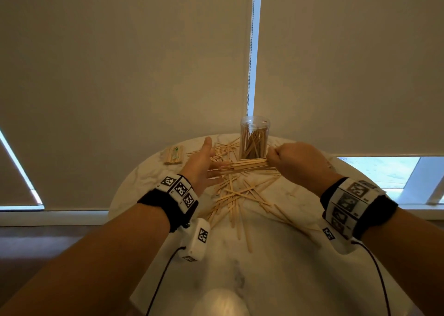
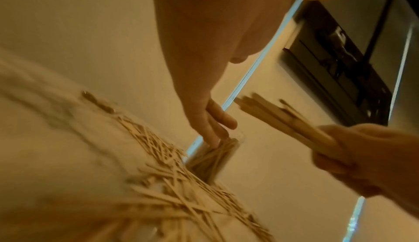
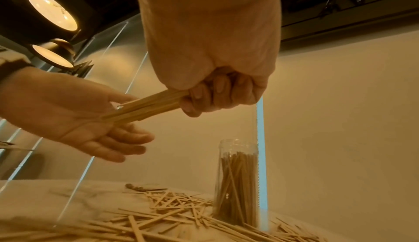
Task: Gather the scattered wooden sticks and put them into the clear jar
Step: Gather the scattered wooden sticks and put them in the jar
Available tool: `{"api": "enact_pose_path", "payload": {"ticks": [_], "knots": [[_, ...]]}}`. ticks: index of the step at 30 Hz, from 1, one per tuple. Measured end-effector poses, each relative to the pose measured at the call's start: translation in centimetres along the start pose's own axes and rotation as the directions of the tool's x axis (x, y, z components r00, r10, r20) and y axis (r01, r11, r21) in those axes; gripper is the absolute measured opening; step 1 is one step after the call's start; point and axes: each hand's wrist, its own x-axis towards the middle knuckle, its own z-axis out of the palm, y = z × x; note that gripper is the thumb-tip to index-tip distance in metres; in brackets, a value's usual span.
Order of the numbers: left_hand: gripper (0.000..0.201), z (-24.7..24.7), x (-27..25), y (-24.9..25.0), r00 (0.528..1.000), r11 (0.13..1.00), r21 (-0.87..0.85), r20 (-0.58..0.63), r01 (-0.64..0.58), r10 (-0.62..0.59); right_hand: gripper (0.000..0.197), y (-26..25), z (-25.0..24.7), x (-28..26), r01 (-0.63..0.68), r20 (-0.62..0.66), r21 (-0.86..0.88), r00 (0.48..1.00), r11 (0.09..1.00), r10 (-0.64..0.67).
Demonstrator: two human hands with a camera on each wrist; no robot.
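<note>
Head view: loose wooden sticks (image 1: 236,195) litter the marble table (image 1: 276,255), and the clear jar (image 1: 254,138) stands upright at the far edge (part-filled). Right hand (image 1: 292,162) clenches a bundle of sticks (image 1: 245,165) held level before the jar; left hand (image 1: 200,165), fingers straight, meets the bundle's free end.
</note>
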Motion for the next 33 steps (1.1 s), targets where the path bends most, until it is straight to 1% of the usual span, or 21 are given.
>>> {"api": "enact_pose_path", "payload": {"ticks": [1,3,5,7,10,12,14,16,17,19,20,23,24,25,26,27,28,29,31,33], "knots": [[0.063,0.8,-0.3,0.0,0.999,0.996,-0.086,0.037,0.018,-0.015,0.055,-0.7,0.0,-0.1,0.005,0.007,0.027,1.000,1.000,-0.005],[0.057,2.2,-1.0,0.0,0.998,0.992,-0.129,0.068,0.016,-0.007,0.054,-1.9,0.2,-0.2,-0.007,0.011,0.070,1.000,0.998,0.006],[0.047,2.9,-1.3,0.1,0.996,0.995,-0.095,0.091,0.001,0.008,0.054,-2.6,0.6,-0.2,-0.023,0.036,0.107,0.999,0.994,0.019],[0.036,3.2,-1.3,0.2,0.991,0.999,-0.045,0.129,-0.014,0.020,0.056,-3.1,1.5,-0.4,-0.006,0.049,0.154,0.999,0.988,-0.002],[0.024,3.3,-1.5,-0.1,0.989,0.999,-0.017,0.143,-0.033,0.035,0.058,-3.6,2.5,-0.7,-0.022,-0.016,0.151,1.000,0.988,0.024],[0.024,3.1,-1.6,-0.3,0.988,0.999,-0.019,0.149,-0.029,0.032,0.058,-3.8,2.4,-0.9,-0.065,-0.023,0.142,0.997,0.988,0.069],[0.026,2.9,-1.5,-0.2,0.993,0.999,0.015,0.113,-0.032,0.030,0.056,-3.8,2.3,-1.0,-0.093,-0.010,0.138,0.995,0.986,0.095],[0.031,2.8,-1.3,-0.2,0.997,0.997,0.067,0.069,-0.030,0.025,0.054,-4.1,2.0,-1.0,-0.098,-0.021,0.135,0.995,0.986,0.102],[0.034,2.9,-1.4,-0.1,0.997,0.997,0.078,0.071,-0.020,0.015,0.052,-4.3,2.0,-0.9,-0.092,-0.037,0.133,0.995,0.987,0.097],[0.034,3.2,-1.7,0.0,0.995,0.997,0.070,0.097,0.018,-0.025,0.050,-4.4,2.0,-0.6,-0.075,-0.054,0.153,0.995,0.985,0.084],[0.032,3.3,-1.9,0.0,0.992,0.995,0.090,0.111,0.041,-0.051,0.050,-4.3,2.0,-0.4,-0.071,-0.041,0.169,0.996,0.983,0.079],[0.035,2.9,-1.6,-0.5,0.980,0.974,0.212,0.160,0.082,-0.117,0.050,-3.7,2.2,-0.1,-0.059,0.047,0.190,0.998,0.980,0.051],[0.037,2.6,-1.2,-0.7,0.979,0.973,0.216,0.167,0.080,-0.117,0.051,-3.5,2.2,-0.2,-0.032,0.065,0.208,0.998,0.978,0.019],[0.038,2.3,-0.8,-0.9,0.979,0.978,0.197,0.169,0.076,-0.110,0.053,-3.4,2.2,-0.4,0.008,0.055,0.235,0.998,0.972,-0.022],[0.039,2.1,-0.3,-1.0,0.979,0.983,0.169,0.175,0.074,-0.104,0.053,-3.4,2.1,-0.6,0.053,0.020,0.258,0.998,0.965,-0.060],[0.039,1.9,-0.1,-1.2,0.978,0.987,0.138,0.184,0.078,-0.103,0.053,-3.4,2.0,-0.9,0.102,-0.047,0.251,0.995,0.963,-0.093],[0.038,1.9,0.2,-1.2,0.978,0.992,0.099,0.185,0.083,-0.101,0.052,-3.4,1.9,-1.1,0.153,-0.122,0.188,0.984,0.970,-0.132],[0.037,1.9,0.5,-1.2,0.979,0.995,0.053,0.178,0.087,-0.095,0.051,-3.5,1.8,-1.2,0.189,-0.176,0.084,0.969,0.978,-0.172],[0.034,2.2,0.9,-1.0,0.983,0.995,-0.038,0.163,0.092,-0.084,0.054,-3.4,2.1,-1.0,0.208,-0.229,-0.080,0.948,0.975,-0.221],[0.031,2.9,1.3,-0.8,0.984,0.991,-0.088,0.155,0.100,-0.085,0.060,-3.1,2.1,-0.4,0.200,-0.221,-0.165,0.947,0.966,-0.233]]}}
